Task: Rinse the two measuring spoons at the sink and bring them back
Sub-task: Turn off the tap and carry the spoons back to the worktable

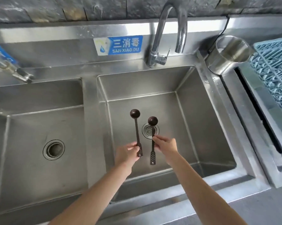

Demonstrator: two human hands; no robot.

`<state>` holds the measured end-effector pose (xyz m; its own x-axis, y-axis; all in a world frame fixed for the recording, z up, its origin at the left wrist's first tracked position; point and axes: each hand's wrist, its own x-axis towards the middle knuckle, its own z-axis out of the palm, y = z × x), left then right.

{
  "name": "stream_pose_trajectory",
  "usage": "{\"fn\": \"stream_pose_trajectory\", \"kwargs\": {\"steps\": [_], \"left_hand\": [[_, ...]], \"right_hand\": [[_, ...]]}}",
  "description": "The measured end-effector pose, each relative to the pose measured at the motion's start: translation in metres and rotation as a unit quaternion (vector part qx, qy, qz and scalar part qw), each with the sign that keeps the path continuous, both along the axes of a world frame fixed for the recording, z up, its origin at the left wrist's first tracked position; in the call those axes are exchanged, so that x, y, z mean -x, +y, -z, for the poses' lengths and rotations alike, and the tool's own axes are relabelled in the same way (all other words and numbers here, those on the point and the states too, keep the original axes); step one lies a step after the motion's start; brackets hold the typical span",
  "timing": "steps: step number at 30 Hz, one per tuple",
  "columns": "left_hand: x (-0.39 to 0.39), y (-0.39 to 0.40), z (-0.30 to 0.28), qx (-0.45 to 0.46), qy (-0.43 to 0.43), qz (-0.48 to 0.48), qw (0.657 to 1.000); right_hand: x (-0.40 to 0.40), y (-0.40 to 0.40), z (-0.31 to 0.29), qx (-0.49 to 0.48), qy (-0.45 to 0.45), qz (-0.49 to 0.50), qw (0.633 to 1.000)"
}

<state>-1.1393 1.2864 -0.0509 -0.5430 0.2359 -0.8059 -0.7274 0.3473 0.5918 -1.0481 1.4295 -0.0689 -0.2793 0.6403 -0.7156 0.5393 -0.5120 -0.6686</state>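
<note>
The person stands at the steel sink [206, 127] with one dark measuring spoon in each of the hands. The left hand [128, 153] pinches the left spoon [136, 127] low on its handle, and the right hand [166, 146] pinches the right spoon [152, 138] near the middle, so the end with holes hangs below the fingers. Both bowls point away, above the drain [150, 130]. No water runs from the tap [169, 30], which is far ahead of the hands and a little to the right. I think the bowls must go forward under its spout, turned so water reaches inside. The basin walls are well apart from the hands, so there is enough room.
</note>
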Motion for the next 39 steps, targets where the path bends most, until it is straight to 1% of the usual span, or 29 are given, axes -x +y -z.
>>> {"fn": "stream_pose_trajectory", "kwargs": {"steps": [3, 6, 12, 17, 20, 24, 27, 30, 32, 37, 39], "left_hand": [[-0.006, 0.016, 0.043, 0.065, -0.018, -0.031, 0.997], [-0.008, 0.014, 0.080, 0.136, 0.009, -0.034, 0.990], [-0.017, 0.012, 0.132, 0.187, 0.023, 0.014, 0.982], [-0.023, 0.009, 0.161, 0.221, 0.005, -0.008, 0.975], [-0.027, 0.003, 0.174, 0.240, -0.004, -0.021, 0.971], [-0.030, -0.004, 0.185, 0.262, -0.019, -0.019, 0.965], [-0.030, -0.007, 0.193, 0.277, -0.006, -0.014, 0.961], [-0.030, -0.006, 0.194, 0.291, 0.019, 0.025, 0.956], [-0.032, -0.004, 0.192, 0.314, 0.041, 0.056, 0.947], [-0.035, -0.001, 0.186, 0.353, 0.095, 0.124, 0.922], [-0.035, -0.001, 0.182, 0.352, 0.109, 0.135, 0.920]], "right_hand": [[-0.007, 0.014, 0.044, 0.018, -0.046, -0.024, 0.998], [-0.009, 0.018, 0.081, 0.060, -0.065, -0.024, 0.996], [0.002, 0.006, 0.151, 0.086, -0.089, -0.075, 0.989], [0.010, -0.009, 0.186, 0.091, -0.110, -0.099, 0.985], [0.013, -0.013, 0.198, 0.091, -0.132, -0.106, 0.981], [0.014, -0.016, 0.204, 0.085, -0.142, -0.083, 0.983], [0.014, -0.018, 0.206, 0.065, -0.150, -0.083, 0.983], [0.015, -0.022, 0.208, 0.026, -0.169, -0.111, 0.979], [0.016, -0.023, 0.207, -0.008, -0.186, -0.139, 0.973], [0.016, -0.024, 0.199, -0.030, -0.200, -0.164, 0.965], [0.016, -0.022, 0.193, -0.038, -0.200, -0.178, 0.963]]}}
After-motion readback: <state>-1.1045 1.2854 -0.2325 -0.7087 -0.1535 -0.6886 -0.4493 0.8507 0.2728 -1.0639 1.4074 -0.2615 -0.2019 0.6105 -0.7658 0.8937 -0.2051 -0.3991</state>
